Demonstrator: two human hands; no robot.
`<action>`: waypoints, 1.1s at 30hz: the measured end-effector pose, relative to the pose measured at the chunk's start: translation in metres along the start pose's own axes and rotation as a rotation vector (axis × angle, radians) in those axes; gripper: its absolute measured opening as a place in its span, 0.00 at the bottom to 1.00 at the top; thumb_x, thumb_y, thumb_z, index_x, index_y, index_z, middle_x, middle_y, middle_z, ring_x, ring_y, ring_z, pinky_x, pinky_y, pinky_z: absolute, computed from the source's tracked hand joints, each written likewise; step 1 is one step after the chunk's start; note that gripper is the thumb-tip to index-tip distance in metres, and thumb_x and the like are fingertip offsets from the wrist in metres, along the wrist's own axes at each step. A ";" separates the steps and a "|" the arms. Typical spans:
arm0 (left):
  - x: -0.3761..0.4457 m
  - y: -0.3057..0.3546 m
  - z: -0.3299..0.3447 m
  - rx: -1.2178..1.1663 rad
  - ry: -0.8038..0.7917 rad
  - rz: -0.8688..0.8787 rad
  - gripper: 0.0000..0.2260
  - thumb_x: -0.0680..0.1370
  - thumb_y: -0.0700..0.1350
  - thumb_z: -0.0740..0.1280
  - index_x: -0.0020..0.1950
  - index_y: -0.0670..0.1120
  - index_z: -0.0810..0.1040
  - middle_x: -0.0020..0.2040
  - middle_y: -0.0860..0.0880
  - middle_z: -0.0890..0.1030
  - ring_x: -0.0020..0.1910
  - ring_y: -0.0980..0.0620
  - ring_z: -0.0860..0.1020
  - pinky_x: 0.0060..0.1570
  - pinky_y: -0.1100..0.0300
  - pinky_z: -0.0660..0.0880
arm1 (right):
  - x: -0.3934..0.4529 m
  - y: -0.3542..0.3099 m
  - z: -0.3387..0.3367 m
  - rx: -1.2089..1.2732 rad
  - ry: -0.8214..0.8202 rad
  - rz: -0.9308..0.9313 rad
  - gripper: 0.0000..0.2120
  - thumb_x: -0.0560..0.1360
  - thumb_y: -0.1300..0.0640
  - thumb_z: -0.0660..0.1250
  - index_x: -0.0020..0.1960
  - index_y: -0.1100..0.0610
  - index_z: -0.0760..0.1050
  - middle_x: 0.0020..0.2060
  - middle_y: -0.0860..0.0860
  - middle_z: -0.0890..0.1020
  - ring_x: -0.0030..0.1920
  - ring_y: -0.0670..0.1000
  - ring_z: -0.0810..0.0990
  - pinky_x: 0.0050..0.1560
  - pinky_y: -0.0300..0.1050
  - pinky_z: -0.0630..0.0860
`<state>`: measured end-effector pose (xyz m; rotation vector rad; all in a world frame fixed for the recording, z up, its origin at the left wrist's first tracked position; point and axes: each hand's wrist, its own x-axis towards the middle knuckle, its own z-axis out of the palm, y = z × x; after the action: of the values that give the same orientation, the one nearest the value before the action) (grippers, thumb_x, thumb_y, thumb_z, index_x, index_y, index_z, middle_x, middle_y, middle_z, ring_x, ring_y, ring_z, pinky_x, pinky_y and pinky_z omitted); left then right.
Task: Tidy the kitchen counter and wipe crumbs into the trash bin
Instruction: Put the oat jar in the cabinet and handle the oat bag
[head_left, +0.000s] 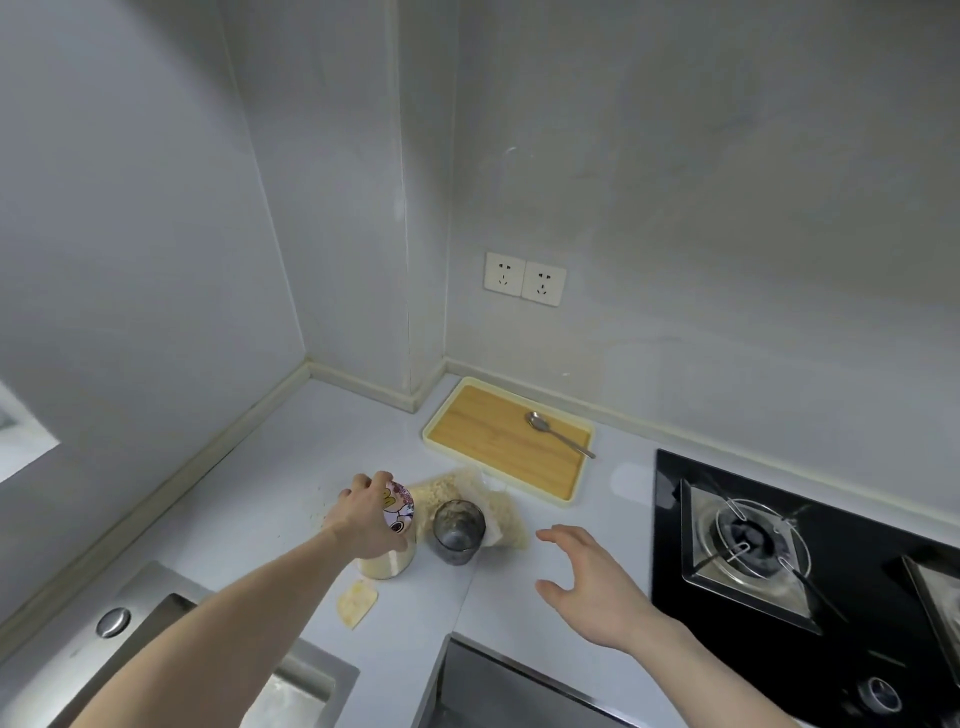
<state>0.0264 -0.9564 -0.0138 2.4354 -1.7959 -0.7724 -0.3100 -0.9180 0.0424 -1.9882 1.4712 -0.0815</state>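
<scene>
A person's left hand (366, 519) grips the patterned lid of a cream-coloured jar (388, 558) from above, fingers curled over its rim, as the jar stands on the pale grey desk (260, 499) in a kitchen corner. The right hand (589, 582) hovers just above the desk to the right, fingers spread and relaxed, holding nothing.

Just right of the jar stands a dark tinted glass (458, 530), upright and close beside it, though whether the two touch cannot be told. Behind both lies a clear plastic bag of pale crumb-like food (506, 525), slumped on the desk between the glass and a tray. Loose crumbs (324, 514) speckle the surface left of the jar. A small yellowish scrap (357, 603) lies flat on the desk in front of the jar, near the desk's front edge.

The cream-rimmed tray with a wooden base (498, 441) sits against the back wall, and a metal spoon (558, 434) rests in it, bowl to the left and handle reaching to the tray's right rim. A black gas hob (727, 545) is set into the desk at right, and a steel sink (171, 613) with a round fitting at lower left. Two white wall sockets (524, 279) are mounted side by side above the tray.
</scene>
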 end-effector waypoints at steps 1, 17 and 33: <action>-0.001 0.001 -0.003 0.002 -0.010 0.012 0.49 0.63 0.58 0.78 0.78 0.53 0.56 0.70 0.47 0.65 0.68 0.42 0.69 0.61 0.48 0.76 | 0.000 -0.002 -0.002 -0.004 0.005 -0.005 0.29 0.79 0.45 0.65 0.78 0.43 0.61 0.77 0.41 0.60 0.75 0.44 0.64 0.74 0.40 0.61; -0.111 0.112 -0.219 0.101 0.602 0.835 0.34 0.73 0.55 0.70 0.77 0.57 0.60 0.77 0.55 0.61 0.75 0.52 0.64 0.73 0.62 0.60 | -0.020 -0.096 -0.151 -0.102 0.381 -0.318 0.28 0.77 0.46 0.68 0.76 0.42 0.64 0.75 0.39 0.63 0.71 0.40 0.68 0.68 0.28 0.59; -0.217 0.210 -0.485 0.239 1.196 0.889 0.34 0.70 0.54 0.73 0.74 0.56 0.63 0.77 0.53 0.58 0.72 0.44 0.65 0.67 0.46 0.71 | -0.117 -0.248 -0.369 -0.290 0.997 -0.687 0.30 0.76 0.54 0.70 0.75 0.41 0.65 0.78 0.39 0.59 0.76 0.44 0.63 0.67 0.37 0.62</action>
<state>-0.0157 -0.9626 0.5557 1.2301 -1.9712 0.8071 -0.2994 -0.9484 0.5012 -2.7974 1.2491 -1.3826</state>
